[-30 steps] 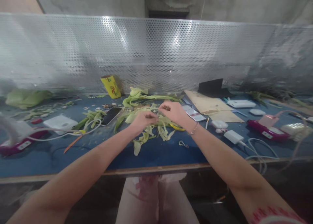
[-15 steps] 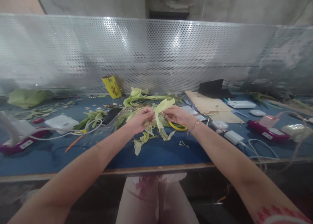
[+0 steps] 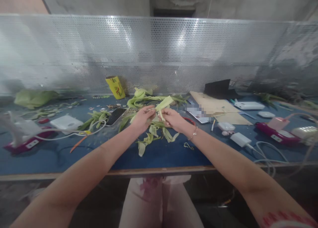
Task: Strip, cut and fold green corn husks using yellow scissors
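Over the middle of the blue table (image 3: 159,160), my left hand (image 3: 144,118) and my right hand (image 3: 174,119) are close together, fingers closed on a pale green husk strip (image 3: 164,103). The strip's broad end points up and to the right between them. More green husks (image 3: 139,98) lie in a heap behind my hands, and loose pale pieces (image 3: 147,141) rest just in front. A bracelet is on my right wrist. My fingertips are partly hidden by the husk.
A yellow roll (image 3: 115,87) stands tilted by the perforated screen (image 3: 174,55). Left are a dark phone (image 3: 116,116), a white box (image 3: 66,123) and a purple power strip (image 3: 27,145). Right are brown cardboard (image 3: 211,103), a white charger (image 3: 240,140) with cables and another purple strip (image 3: 277,135).
My right hand has moved closer to my left. The upright strip has become shorter and leans more to the right. The view has shifted slightly.
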`<state>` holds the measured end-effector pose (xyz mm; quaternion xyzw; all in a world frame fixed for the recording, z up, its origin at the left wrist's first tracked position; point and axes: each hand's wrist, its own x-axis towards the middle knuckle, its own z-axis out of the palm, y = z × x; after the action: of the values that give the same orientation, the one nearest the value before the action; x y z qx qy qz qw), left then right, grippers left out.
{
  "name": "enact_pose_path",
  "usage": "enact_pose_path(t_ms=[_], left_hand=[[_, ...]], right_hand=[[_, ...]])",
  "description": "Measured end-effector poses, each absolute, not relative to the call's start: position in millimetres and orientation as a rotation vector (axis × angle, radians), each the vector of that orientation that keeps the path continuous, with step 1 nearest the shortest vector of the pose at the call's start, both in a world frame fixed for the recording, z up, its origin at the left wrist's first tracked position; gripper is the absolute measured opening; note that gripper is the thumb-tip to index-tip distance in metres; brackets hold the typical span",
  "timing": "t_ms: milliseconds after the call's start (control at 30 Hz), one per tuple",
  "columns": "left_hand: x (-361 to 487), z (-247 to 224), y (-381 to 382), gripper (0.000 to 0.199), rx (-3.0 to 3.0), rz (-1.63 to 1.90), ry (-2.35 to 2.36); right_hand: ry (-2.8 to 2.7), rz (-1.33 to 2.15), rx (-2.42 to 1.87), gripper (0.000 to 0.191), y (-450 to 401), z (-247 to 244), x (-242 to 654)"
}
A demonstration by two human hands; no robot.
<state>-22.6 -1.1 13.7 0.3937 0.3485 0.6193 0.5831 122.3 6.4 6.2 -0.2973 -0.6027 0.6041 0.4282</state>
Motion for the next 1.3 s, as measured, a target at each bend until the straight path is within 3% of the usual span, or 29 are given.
enact_pose_path(t_ms=[200, 367, 533, 833, 1200, 1300], left_hand=[[-19, 14, -1, 0.015, 0.992, 1.430, 0.808], [-23, 11, -1, 0.019, 1.092, 1.372, 0.833], [-28, 9, 1, 0.022, 1.162, 1.291, 0.857], [-32, 13, -1, 0.026, 1.258, 1.108, 0.891], [-31, 16, -4, 0.030, 1.245, 1.196, 0.846], [-30, 17, -4, 0.029, 1.254, 1.226, 0.856]], right_hand=[[-1.548, 1.437, -0.842, 0.024, 5, 8, 121], [-1.570, 1.463, -0.938, 0.003, 1, 15, 126], [-1.572, 1.513, -0.970, 0.012, 3, 18, 133], [-1.616, 1.663, -0.760, 0.012, 12, 17, 149], [-1.734, 1.790, -0.698, 0.022, 9, 25, 155], [-1.815, 1.656, -0.688, 0.031, 10, 22, 154]])
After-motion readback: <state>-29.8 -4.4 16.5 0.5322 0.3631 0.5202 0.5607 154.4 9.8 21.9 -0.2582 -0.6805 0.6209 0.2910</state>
